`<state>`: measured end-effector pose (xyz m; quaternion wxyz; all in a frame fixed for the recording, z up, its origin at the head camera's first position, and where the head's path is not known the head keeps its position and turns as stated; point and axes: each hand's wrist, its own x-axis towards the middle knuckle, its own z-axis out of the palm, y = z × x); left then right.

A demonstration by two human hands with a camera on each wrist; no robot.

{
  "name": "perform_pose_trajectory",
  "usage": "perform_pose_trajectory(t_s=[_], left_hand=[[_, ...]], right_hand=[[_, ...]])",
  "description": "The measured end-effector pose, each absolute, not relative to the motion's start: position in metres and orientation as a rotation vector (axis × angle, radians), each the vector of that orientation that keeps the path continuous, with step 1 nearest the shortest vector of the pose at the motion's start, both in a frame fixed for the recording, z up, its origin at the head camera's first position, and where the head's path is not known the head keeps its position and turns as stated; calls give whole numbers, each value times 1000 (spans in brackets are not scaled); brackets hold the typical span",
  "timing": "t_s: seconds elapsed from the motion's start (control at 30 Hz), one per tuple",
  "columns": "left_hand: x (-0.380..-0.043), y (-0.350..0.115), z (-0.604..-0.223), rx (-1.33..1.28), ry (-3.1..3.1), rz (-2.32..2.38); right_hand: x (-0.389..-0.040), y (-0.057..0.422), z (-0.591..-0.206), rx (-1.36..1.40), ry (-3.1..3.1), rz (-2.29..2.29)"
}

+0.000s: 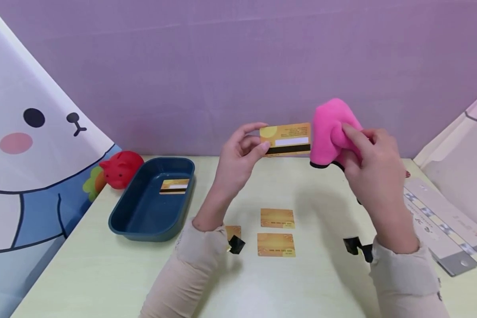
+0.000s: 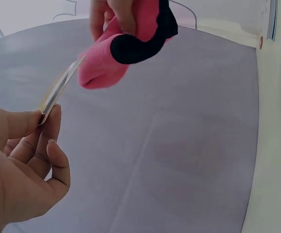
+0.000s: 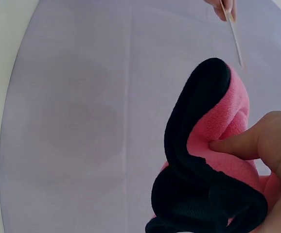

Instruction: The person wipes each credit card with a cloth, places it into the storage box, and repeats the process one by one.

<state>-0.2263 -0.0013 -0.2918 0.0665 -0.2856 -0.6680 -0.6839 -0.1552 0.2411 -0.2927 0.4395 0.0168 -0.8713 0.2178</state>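
Note:
Raised above the table, my left hand [image 1: 237, 163] pinches a gold bank card [image 1: 289, 136] by its left end, thumb over the face. The card's black stripe and white strip face the head camera. My right hand [image 1: 375, 174] grips a bunched pink cloth [image 1: 327, 128] with black edging, held just right of the card. In the left wrist view the card [image 2: 62, 87] appears nearly edge-on, its far end by the cloth [image 2: 99, 73]; whether they touch I cannot tell. The right wrist view shows the cloth's black border [image 3: 194, 111] folded over.
Two gold cards [image 1: 277, 218] lie on the table [image 1: 302, 287], a third [image 1: 233, 231] partly behind the left wrist. A blue tray [image 1: 143, 221] at left holds another card [image 1: 174, 186]. Beyond stands a red piggy bank [image 1: 122, 170]. A grey-white box [image 1: 449, 225] lies at right.

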Motion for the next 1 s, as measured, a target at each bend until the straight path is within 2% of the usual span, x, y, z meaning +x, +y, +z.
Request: perform_pose_trajectory(t_s=[0.23,0.63,1.0], left_hand=[[-229,-1,-294,-811,-2029,-2063],[-221,17,-307,-861,-2098,-1993],[-219,23,-311,-811,-2100,-2050]], right_hand=[[-148,237,-286,82,-2101,556],[-146,191,-291,536,-2079,442],[-147,189,-297,501,-2159,445]])
